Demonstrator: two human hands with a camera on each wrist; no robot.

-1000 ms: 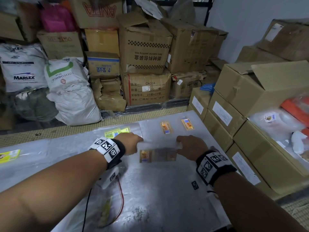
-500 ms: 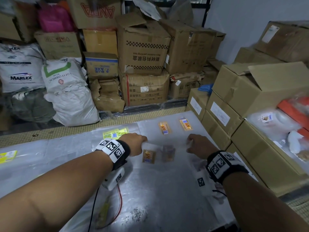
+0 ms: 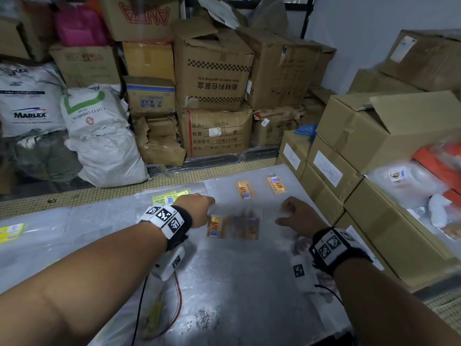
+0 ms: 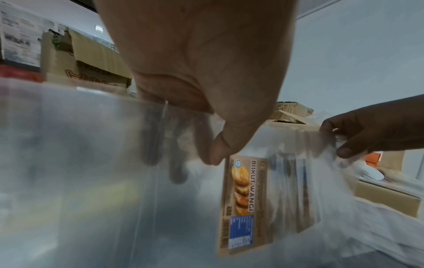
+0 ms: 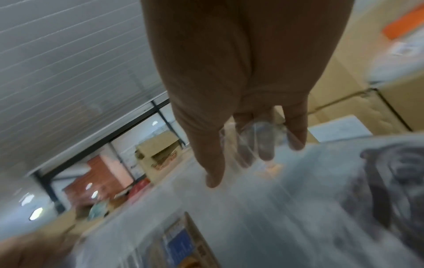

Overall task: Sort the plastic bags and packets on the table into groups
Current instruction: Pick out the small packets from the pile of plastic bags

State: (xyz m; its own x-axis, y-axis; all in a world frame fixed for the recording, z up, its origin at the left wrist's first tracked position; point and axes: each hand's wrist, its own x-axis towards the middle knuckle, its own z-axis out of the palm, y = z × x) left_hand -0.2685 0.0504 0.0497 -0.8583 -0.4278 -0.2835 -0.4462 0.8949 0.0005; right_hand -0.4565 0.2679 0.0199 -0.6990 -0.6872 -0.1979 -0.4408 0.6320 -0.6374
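A clear plastic bag with an orange biscuit label hangs spread between both hands just above the table. My left hand pinches its top left edge; in the left wrist view the thumb presses the film against the fingers behind it, beside the label. My right hand grips the top right edge, its fingers showing through the film. Blurred labels of more bags lie behind it. Two clear bags with the same label lie flat farther back.
Clear bags with yellow-green labels lie left on the plastic-covered table. Cardboard boxes stand along the right edge, stacked boxes and white sacks behind.
My hands have drawn apart, the right one going right, and the bag between them is now stretched wider. The head view has shifted slightly.
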